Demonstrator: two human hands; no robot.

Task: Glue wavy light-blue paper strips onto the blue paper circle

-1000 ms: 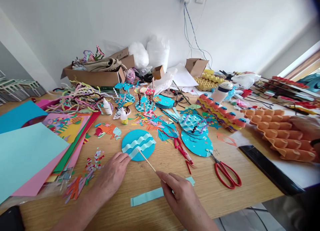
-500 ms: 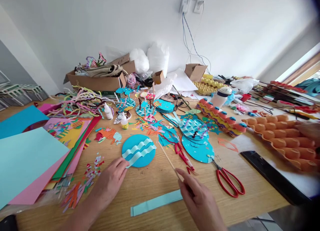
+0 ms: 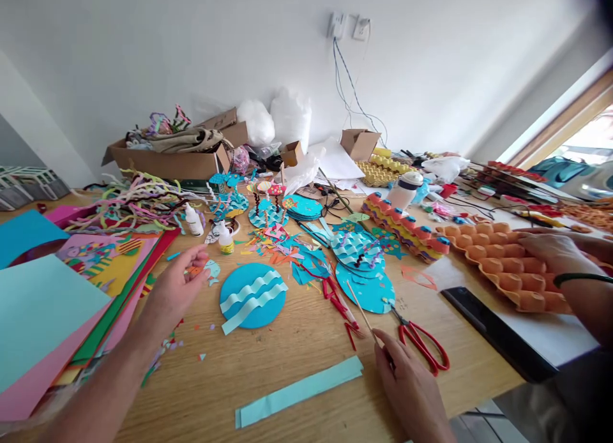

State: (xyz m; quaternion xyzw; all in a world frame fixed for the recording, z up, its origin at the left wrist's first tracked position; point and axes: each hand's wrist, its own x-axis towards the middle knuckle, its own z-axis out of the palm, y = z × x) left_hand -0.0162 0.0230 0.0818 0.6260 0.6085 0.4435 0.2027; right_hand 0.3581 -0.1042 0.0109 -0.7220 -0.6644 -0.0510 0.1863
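Observation:
A blue paper disc (image 3: 251, 312) lies on the table with two wavy pale-aqua paper strips (image 3: 253, 286) across it. The nearer strip's end hangs past the disc's lower left edge. My left hand (image 3: 179, 280) is raised left of the disc, fingers partly bent and apart, with nothing in them. Paper fish cutouts (image 3: 212, 270) and a small glue bottle (image 3: 225, 239) are close to its fingertips. My right hand (image 3: 407, 379) grips a thin wooden stick (image 3: 361, 310) that points up and left. Flat aqua strips (image 3: 299, 393) lie in front, left of this hand.
Red-handled scissors (image 3: 424, 344) lie beyond my right hand. Coloured sheets (image 3: 43, 322) are stacked at the left. Another person's hand (image 3: 555, 251) rests at the orange egg tray (image 3: 498, 261) on the right. Finished-looking blue discs (image 3: 357, 248) and paper scraps (image 3: 306, 261) cover the middle.
My left hand has left the strip on the disc and moved up and left toward the fish cutouts and glue. My right hand has shifted right with the stick. Another person's arm shows more fully.

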